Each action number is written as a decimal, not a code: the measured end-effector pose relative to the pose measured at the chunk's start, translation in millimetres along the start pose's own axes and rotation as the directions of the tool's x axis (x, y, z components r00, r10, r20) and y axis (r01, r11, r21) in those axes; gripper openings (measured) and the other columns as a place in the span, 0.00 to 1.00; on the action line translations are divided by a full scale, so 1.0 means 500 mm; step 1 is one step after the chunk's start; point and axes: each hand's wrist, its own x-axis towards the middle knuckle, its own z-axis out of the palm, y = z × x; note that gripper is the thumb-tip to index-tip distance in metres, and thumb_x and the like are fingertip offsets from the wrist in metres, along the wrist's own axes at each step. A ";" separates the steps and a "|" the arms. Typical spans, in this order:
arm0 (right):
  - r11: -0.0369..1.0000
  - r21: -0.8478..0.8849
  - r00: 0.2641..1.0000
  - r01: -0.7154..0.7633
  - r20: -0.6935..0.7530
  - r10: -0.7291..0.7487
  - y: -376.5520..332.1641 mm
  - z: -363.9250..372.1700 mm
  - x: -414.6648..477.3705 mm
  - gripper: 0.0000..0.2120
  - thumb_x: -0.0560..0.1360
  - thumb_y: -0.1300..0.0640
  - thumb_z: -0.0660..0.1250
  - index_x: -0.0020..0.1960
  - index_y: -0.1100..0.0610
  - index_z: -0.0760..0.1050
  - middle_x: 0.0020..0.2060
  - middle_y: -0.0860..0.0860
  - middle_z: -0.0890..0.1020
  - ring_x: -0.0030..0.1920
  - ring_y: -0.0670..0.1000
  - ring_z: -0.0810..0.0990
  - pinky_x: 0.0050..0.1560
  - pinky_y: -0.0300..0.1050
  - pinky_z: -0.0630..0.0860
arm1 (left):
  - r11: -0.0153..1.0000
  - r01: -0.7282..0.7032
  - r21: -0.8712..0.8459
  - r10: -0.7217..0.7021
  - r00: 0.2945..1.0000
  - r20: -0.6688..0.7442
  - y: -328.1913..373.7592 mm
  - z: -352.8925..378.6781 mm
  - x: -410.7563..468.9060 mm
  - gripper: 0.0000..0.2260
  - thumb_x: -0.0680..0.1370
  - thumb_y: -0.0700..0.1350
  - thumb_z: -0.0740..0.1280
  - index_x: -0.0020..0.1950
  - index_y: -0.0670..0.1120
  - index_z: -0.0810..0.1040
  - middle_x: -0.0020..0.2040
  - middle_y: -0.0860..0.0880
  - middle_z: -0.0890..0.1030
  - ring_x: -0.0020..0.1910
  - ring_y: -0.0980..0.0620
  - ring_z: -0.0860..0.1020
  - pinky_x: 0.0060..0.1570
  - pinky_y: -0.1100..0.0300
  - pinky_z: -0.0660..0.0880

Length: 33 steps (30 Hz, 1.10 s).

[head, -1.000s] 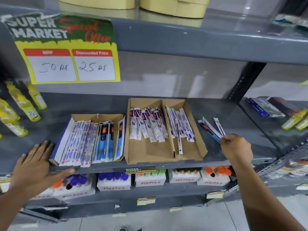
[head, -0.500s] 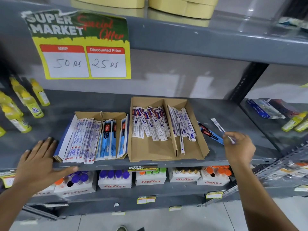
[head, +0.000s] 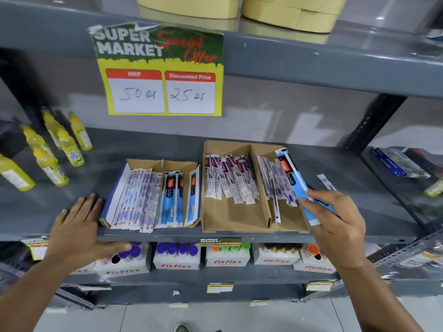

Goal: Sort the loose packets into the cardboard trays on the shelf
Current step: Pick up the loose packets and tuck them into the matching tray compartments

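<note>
Room: you face a grey metal shelf rack in a shop; pale floor tiles show below, and the toe of a shoe sits at the bottom edge.
Shelf surface: the middle shelf is dark grey and glossy, with reflections on it.
Far left: yellow bottles stand and lean on the shelf, well apart from the trays.
Your left hand: flat and open, fingers spread, palm on the shelf's front edge, fingertips just beside the left tray; it holds nothing.
Sign: a price card hangs from the shelf above, reading 50 and 25.
Left tray: cardboard, with white packets on its left side and blue packets on its right, lying lengthwise.
Right tray: cardboard, split by a divider; white packets fill the rear of both halves, the front floor bare.
Your right hand: fingers closed around a blue packet, which lies slanted over the right tray's right wall.
Loose packet: one narrow white packet lies on the shelf right of the right tray, apart from it.
Far right: a blue box rests on the neighbouring shelf.
Above: pale yellow round packs sit on the top shelf.
Below: white boxes of coloured-cap tubes line the lower shelf.
</note>
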 end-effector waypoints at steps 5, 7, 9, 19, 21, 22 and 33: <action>0.997 0.066 0.979 -0.050 0.203 0.036 -0.041 0.051 0.024 0.17 0.72 0.70 0.59 0.55 0.64 0.82 0.53 0.59 0.82 0.52 0.60 0.80 0.50 0.60 0.78 | 1.000 0.008 0.026 -0.009 0.999 0.031 0.004 -0.011 -0.007 0.66 0.50 0.85 0.51 0.77 0.44 0.53 0.78 0.46 0.54 0.77 0.46 0.50 0.73 0.44 0.51; 0.996 0.086 0.972 -0.006 0.233 -0.015 -0.075 0.077 0.041 0.18 0.72 0.67 0.58 0.56 0.64 0.81 0.52 0.59 0.83 0.52 0.58 0.80 0.50 0.58 0.78 | 1.000 0.009 0.022 -0.010 1.000 0.018 0.004 -0.013 -0.009 0.64 0.52 0.85 0.50 0.77 0.44 0.54 0.78 0.46 0.55 0.77 0.46 0.51 0.73 0.44 0.52; 0.991 0.134 0.967 0.014 0.249 -0.047 -0.119 0.108 0.060 0.17 0.72 0.66 0.60 0.57 0.62 0.82 0.52 0.57 0.83 0.51 0.57 0.81 0.50 0.56 0.78 | 1.000 0.005 0.019 -0.006 1.000 0.015 0.005 -0.014 -0.008 0.64 0.52 0.85 0.49 0.77 0.44 0.54 0.78 0.46 0.56 0.76 0.45 0.51 0.73 0.44 0.52; 0.984 -0.136 0.652 0.115 0.758 0.028 -0.316 0.272 0.096 0.17 0.61 0.61 0.72 0.51 0.54 0.83 0.50 0.51 0.84 0.57 0.58 0.77 0.65 0.68 0.62 | 1.000 0.003 -0.002 -0.003 1.000 0.013 0.002 -0.012 -0.007 0.62 0.54 0.84 0.51 0.77 0.46 0.50 0.79 0.47 0.53 0.77 0.47 0.49 0.74 0.45 0.50; 0.976 -0.158 0.555 0.148 0.830 0.051 -0.332 0.278 0.102 0.16 0.66 0.56 0.68 0.54 0.55 0.81 0.53 0.51 0.83 0.64 0.60 0.72 0.67 0.74 0.52 | 1.000 0.005 0.003 -0.005 1.000 0.017 0.002 -0.012 -0.005 0.62 0.54 0.84 0.51 0.77 0.46 0.50 0.79 0.47 0.52 0.77 0.47 0.49 0.74 0.45 0.49; 0.975 -0.160 0.507 0.157 0.860 0.059 -0.339 0.278 0.106 0.17 0.70 0.53 0.65 0.57 0.54 0.79 0.58 0.51 0.81 0.69 0.60 0.67 0.68 0.74 0.45 | 1.000 0.005 0.005 -0.005 1.000 0.018 0.002 -0.011 -0.005 0.62 0.53 0.84 0.51 0.77 0.46 0.50 0.79 0.48 0.52 0.77 0.47 0.48 0.74 0.45 0.49; 0.963 -0.079 0.849 -0.257 0.457 0.264 -0.144 0.177 0.133 0.17 0.74 0.49 0.58 0.56 0.51 0.81 0.54 0.50 0.84 0.56 0.54 0.80 0.60 0.65 0.73 | 1.000 -0.017 0.003 0.017 1.000 0.000 -0.002 0.004 0.000 0.63 0.52 0.85 0.50 0.77 0.45 0.54 0.78 0.47 0.56 0.76 0.46 0.52 0.73 0.45 0.51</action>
